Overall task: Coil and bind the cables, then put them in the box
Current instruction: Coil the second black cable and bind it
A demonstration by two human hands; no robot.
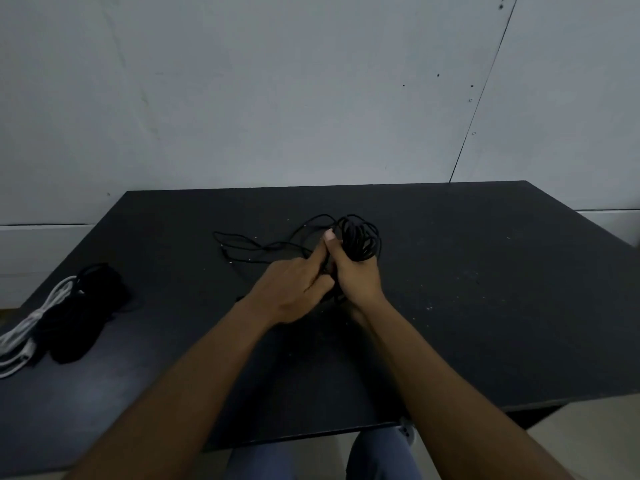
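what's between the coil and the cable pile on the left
Head view: the left hand and the coil's loose tail, then bare table up to the pile.

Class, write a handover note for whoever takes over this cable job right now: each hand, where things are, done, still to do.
Right hand grips the part-wound black coil.
Left hand lies against the coil, index finger straight; grip unclear.
Loose tail trails left on the table.
Black bundle and white cable lie at the left edge.
Done: several loops wound. Left: wind the tail, bind, box everything; no box in view.
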